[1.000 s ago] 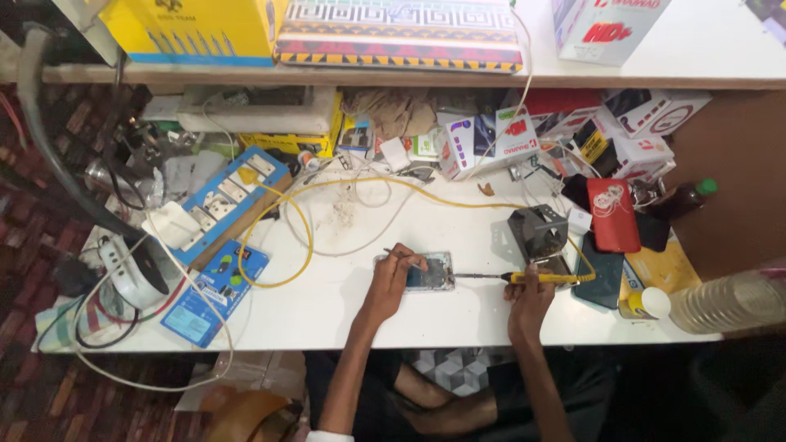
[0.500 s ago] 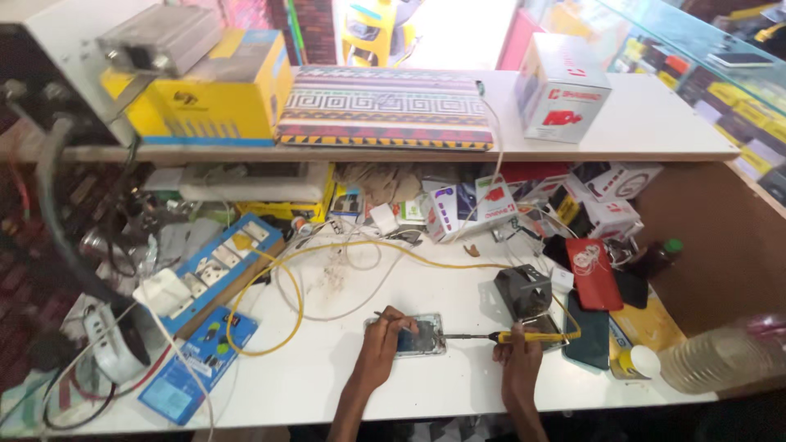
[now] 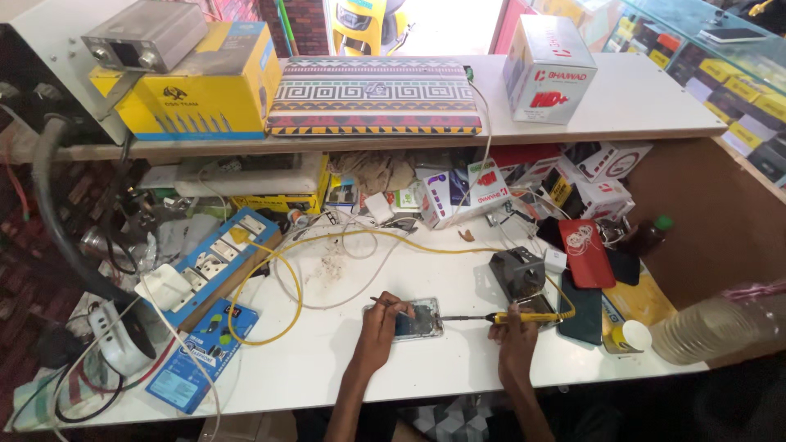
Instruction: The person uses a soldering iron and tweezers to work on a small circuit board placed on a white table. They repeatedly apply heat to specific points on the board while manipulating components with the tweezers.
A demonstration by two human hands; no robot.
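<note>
An opened phone (image 3: pixel 419 320) lies flat on the white workbench (image 3: pixel 327 360), its insides facing up. My left hand (image 3: pixel 381 322) rests at the phone's left edge and pinches a thin metal tool (image 3: pixel 378 300) that points left. My right hand (image 3: pixel 514 327) grips a yellow-handled soldering iron (image 3: pixel 524 317); its dark tip reaches left to the phone's right edge. A yellow cable (image 3: pixel 282 278) loops across the bench from the iron's area.
A grey soldering stand (image 3: pixel 517 272) sits just behind my right hand. A red phone case (image 3: pixel 586 252), dark phone (image 3: pixel 583 307), paper cup (image 3: pixel 631 334) and plastic bottle (image 3: pixel 720 323) are at right. A blue power strip (image 3: pixel 214 260) lies left. Boxes crowd the shelf (image 3: pixel 639 106) above.
The camera has tilted up, so more of the shelf and boxes shows. Both hands have stayed on the phone with the same tools.
</note>
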